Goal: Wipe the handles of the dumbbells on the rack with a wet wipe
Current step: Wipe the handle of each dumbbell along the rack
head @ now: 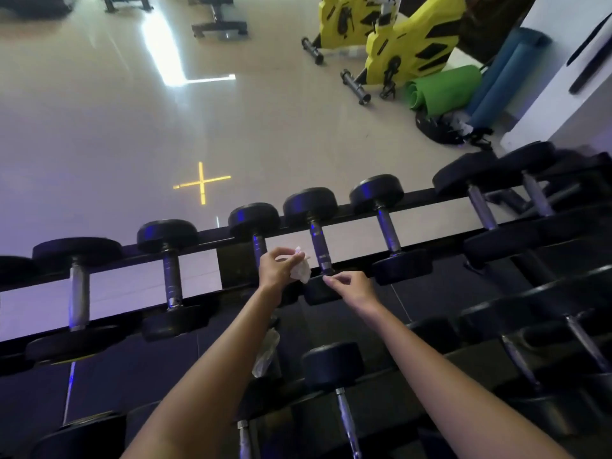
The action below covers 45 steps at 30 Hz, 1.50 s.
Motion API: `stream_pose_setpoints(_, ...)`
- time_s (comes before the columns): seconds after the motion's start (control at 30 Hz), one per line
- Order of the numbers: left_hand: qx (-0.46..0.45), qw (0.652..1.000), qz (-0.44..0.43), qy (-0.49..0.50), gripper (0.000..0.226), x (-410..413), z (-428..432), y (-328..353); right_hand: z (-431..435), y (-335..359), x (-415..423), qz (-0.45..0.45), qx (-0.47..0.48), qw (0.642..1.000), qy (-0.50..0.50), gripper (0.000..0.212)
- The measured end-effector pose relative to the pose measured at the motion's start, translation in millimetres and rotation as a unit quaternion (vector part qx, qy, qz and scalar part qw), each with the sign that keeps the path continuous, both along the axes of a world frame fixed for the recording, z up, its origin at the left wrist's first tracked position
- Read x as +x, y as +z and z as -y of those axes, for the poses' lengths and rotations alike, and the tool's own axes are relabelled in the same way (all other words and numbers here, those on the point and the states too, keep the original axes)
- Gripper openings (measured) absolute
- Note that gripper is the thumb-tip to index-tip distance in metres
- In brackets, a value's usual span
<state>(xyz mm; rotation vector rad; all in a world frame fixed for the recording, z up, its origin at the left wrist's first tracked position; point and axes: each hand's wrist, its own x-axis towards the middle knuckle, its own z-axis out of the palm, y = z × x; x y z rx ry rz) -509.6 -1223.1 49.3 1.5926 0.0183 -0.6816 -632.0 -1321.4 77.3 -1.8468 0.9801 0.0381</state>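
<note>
Pinching a crumpled wet wipe (pixel 301 272) between the thumb and curled fingers of the left hand (pixel 276 268), just above the top tier of the rack (pixel 213 241) and between two neighbouring bars. Hovering close by with the right hand (pixel 352 288), over the near head of the dumbbell (pixel 309 202). Fingers loosely curled, forefinger and thumb nearly meeting, seemingly holding nothing, though too small in view to be sure.

As for handling: soft, limp and almost weightless, damp enough to cling and slide. Nothing to break, but likely to bunch up or snag on ridged steel. Best opened out a little, wrapped round the middle of the handle (pixel 319 248), then twisted and drawn end to end. Heavy and rigid, the weights, and well seated across the rails — probably no need to lift or steady them.

Nothing legible anywhere. No weight figures to be made out on the black heads, no maker's name on the rack, and only black patches, not lettering, on the yellow exercise bikes (pixel 410 44).
</note>
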Motion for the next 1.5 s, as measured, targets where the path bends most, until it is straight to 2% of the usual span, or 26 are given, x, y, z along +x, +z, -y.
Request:
stream_pose_setpoints(0.1, 0.016, 0.999, 0.005, 0.027, 0.025, -7.6, 15.1, 1.4, 19.5, 2.9, -8.5, 0.008, -0.005, 1.000, 0.014, 0.030)
stream_pose_setpoints(0.2, 0.021, 0.999, 0.003, 0.042, 0.019, -12.2, 33.8, -1.6, 46.3, 0.0, -16.9, 0.020, -0.007, 0.999, 0.027, 0.031)
stream_pose_setpoints(0.3, 0.051, 0.996, 0.042, 0.052, 0.014, -14.8, 53.6, -7.5, 74.7, -11.1, -23.7, 0.018, -0.016, 0.998, 0.056, 0.033)
stream_pose_setpoints(0.57, 0.092, 0.990, 0.081, 0.067, 0.018, -23.3, 90.8, -17.6, 115.8, -37.9, -21.0, 0.010, 0.013, 0.991, 0.134, 0.044)
stream_pose_setpoints(0.6, 0.103, 0.988, 0.098, 0.053, 0.017, -25.4, 93.7, -16.3, 117.0, -38.3, -23.0, 0.000, 0.005, 0.991, 0.135, 0.046)
stream_pose_setpoints(0.7, 0.211, 0.957, 0.196, 0.024, 0.009, -24.3, 96.1, -13.6, 117.4, -54.6, -9.5, -0.065, 0.007, 0.984, 0.163, 0.057)
stream_pose_setpoints(0.77, 0.284, 0.923, 0.249, -0.068, 0.012, -21.5, 93.2, -17.1, 109.4, -57.5, -2.7, -0.100, 0.016, 0.978, 0.182, 0.061)
stream_pose_setpoints(0.87, 0.348, 0.843, 0.310, -0.268, 0.020, -12.5, 88.8, -24.5, 98.7, -64.7, 0.5, -0.108, 0.011, 0.980, 0.167, 0.057)
stream_pose_setpoints(0.9, 0.347, 0.809, 0.339, -0.331, 0.025, -8.1, 86.8, -26.2, 95.2, -65.9, 0.4, -0.108, 0.011, 0.983, 0.150, 0.054)
stream_pose_setpoints(1.0, 0.389, 0.699, 0.384, -0.460, 0.019, 4.8, 90.4, -28.6, 93.1, -71.8, 0.9, -0.107, 0.008, 0.988, 0.114, 0.051)
stream_pose_setpoints(1.03, 0.412, 0.665, 0.387, -0.489, 0.023, 10.5, 95.1, -28.8, 93.4, -72.3, 1.2, -0.111, 0.008, 0.988, 0.107, 0.053)
stream_pose_setpoints(1.1, 0.444, 0.641, 0.348, -0.520, 0.032, 18.9, 108.5, -26.0, 93.8, -72.7, 0.9, -0.105, 0.011, 0.990, 0.095, 0.059)
stream_pose_setpoints(1.17, 0.475, 0.607, 0.329, -0.546, 0.025, 22.0, 124.9, -28.0, 93.7, -71.6, -0.9, -0.093, 0.018, 0.992, 0.085, 0.061)
stream_pose_setpoints(1.23, 0.498, 0.543, 0.365, -0.570, 0.026, 18.1, 139.4, -32.5, 92.7, -72.8, -3.6, -0.080, 0.022, 0.993, 0.082, 0.058)
stream_pose_setpoints(1.27, 0.500, 0.522, 0.384, -0.575, 0.028, 16.5, 141.8, -35.3, 92.1, -72.7, -4.5, -0.077, 0.022, 0.994, 0.080, 0.057)
stream_pose_setpoints(1.33, 0.486, 0.535, 0.409, -0.558, 0.029, 15.4, 135.2, -40.0, 91.6, -72.0, -4.7, -0.079, 0.021, 0.994, 0.075, 0.058)
stream_pose_setpoints(1.37, 0.463, 0.550, 0.433, -0.544, 0.027, 14.2, 126.1, -40.3, 92.0, -72.2, -4.6, -0.079, 0.022, 0.994, 0.073, 0.058)
stream_pose_setpoints(1.4, 0.432, 0.580, 0.452, -0.523, 0.026, 13.2, 115.3, -39.8, 92.4, -73.4, -4.2, -0.080, 0.023, 0.994, 0.073, 0.058)
stream_pose_setpoints(1.43, 0.394, 0.622, 0.466, -0.491, 0.025, 12.4, 103.5, -41.3, 92.4, -73.5, -4.1, -0.081, 0.026, 0.994, 0.072, 0.057)
stream_pose_setpoints(1.47, 0.362, 0.684, 0.453, -0.443, 0.025, 10.0, 92.0, -41.7, 92.2, -73.5, -4.2, -0.081, 0.029, 0.994, 0.072, 0.057)
stream_pose_setpoints(1.5, 0.349, 0.750, 0.403, -0.392, 0.022, 7.0, 82.3, -41.7, 92.0, -74.7, -4.4, -0.080, 0.034, 0.994, 0.071, 0.058)
